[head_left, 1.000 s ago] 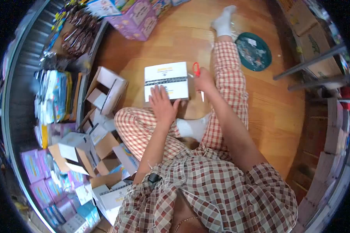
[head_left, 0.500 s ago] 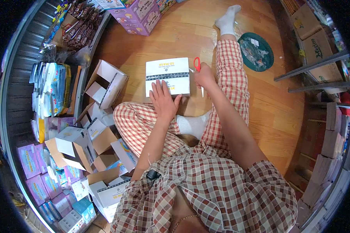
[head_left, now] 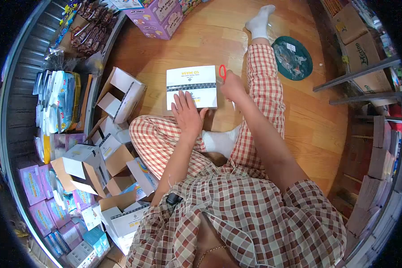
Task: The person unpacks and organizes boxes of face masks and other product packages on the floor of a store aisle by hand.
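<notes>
A white carton printed "50 MASK" (head_left: pixel 191 77) lies on the wooden floor between my legs, with a dark printed tape strip across its top. My left hand (head_left: pixel 188 115) rests flat on its near part, fingers spread. Just right of the carton, my right hand (head_left: pixel 232 87) is closed around a pair of scissors (head_left: pixel 222 73). The red handle loop sticks out above the fist, and a bit of pale blade shows below it. The grip hides the rest of the scissors. A small gap separates the right hand from the carton's edge.
Opened cartons (head_left: pixel 120 96) are heaped to my left, beside shelves of packets (head_left: pixel 67 102). Purple boxes (head_left: pixel 158 20) stand at the far side. A green round basin (head_left: pixel 306 73) holding plastic scraps sits beyond my outstretched leg. Metal shelving (head_left: pixel 357 73) with brown boxes lines the right.
My right hand has turned the scissors slightly, so the red loop stands more upright and less blade shows. The left hand stays on the carton. The whole view has shifted a little.
</notes>
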`<state>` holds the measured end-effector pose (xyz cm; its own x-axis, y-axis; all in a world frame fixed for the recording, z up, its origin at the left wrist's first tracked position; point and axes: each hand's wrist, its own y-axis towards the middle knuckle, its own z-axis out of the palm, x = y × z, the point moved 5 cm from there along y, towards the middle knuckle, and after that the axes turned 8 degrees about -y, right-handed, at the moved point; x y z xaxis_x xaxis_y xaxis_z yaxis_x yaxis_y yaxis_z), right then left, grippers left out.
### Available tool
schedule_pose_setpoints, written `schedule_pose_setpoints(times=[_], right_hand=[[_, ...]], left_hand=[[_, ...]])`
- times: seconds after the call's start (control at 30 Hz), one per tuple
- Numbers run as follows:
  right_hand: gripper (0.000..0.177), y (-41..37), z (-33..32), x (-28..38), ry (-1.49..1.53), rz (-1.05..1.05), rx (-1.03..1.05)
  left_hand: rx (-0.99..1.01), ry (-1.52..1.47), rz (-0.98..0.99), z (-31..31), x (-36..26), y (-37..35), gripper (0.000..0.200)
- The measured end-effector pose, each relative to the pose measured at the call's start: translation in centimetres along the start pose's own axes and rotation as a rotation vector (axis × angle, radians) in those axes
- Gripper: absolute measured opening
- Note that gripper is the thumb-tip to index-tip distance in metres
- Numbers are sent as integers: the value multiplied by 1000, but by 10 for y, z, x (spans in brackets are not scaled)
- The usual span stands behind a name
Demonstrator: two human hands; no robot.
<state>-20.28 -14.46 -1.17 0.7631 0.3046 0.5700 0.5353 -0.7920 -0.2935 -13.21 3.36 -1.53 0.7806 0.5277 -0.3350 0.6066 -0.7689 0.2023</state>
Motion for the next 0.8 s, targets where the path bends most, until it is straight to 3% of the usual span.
schedule_pose_setpoints(times=[0.07,0.13,0.17,0.23,0.37,0.5,0.63,0.8], right_hand=[[29,-14,-5,7,2,34,3],[29,-38,0,20,25,9,260],[29,-42,9,18,23,10,256],[28,-42,19,10,-121,-74,42],[26,-16,3,-15,185,97,-89],[28,-6,9,-15,40,91,-37],[29,-4,19,-18,123,96,-34],[32,-13,5,-6,16,104,-27]], left_hand=[[-9,-4,18,-1,0,1,77],[-11,-2,12,1,3,2,77],[-10,-6,8,2,2,2,76],[-39,-35,29,2,1,3,76],[-61,-56,60,-1,4,1,76],[-63,-54,59,-2,3,2,76],[-50,-68,51,-3,3,1,77],[-53,-63,49,-1,2,2,77]])
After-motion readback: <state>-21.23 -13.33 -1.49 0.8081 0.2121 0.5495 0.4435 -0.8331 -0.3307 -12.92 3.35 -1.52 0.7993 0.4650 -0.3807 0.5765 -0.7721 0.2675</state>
